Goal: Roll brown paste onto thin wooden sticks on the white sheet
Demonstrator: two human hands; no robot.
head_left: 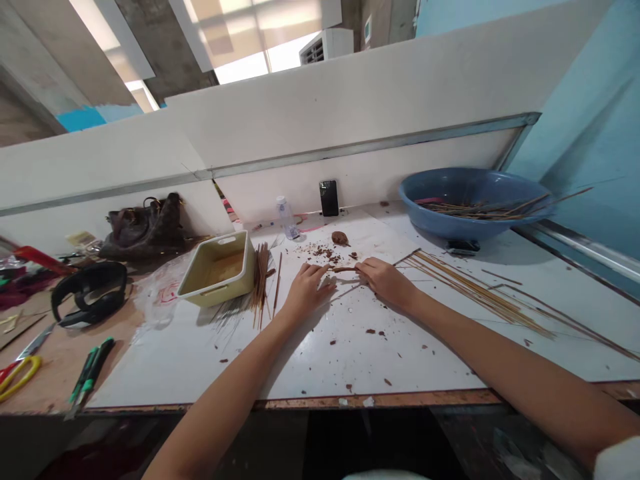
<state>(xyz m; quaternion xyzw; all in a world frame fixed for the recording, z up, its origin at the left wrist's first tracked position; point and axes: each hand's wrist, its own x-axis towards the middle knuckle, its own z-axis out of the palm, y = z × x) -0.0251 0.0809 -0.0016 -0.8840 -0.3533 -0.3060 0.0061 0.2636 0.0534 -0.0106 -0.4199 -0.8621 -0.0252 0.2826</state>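
A short, thin stick coated with brown paste [344, 269] spans the gap between my hands, just above the white work surface. My left hand [309, 290] has its fingertips closed at the left end of it, the thumb lower down. On the right end, the fingers of my right hand [379, 280] are bent round it, partly hiding it. Behind them a brown lump of dough-like paste [340, 238] lies on the white board [320, 360], with brown crumbs [325, 253] scattered about.
Left stand a pale yellow basket [215, 293], brown coated sticks [260, 283], scissors [20, 380] and green-black cutters [90, 370]. Bare sticks [475, 290] lie right, before a blue basin [465, 230] of sticks. A bottle [287, 219] and phone [329, 198] stand at the back.
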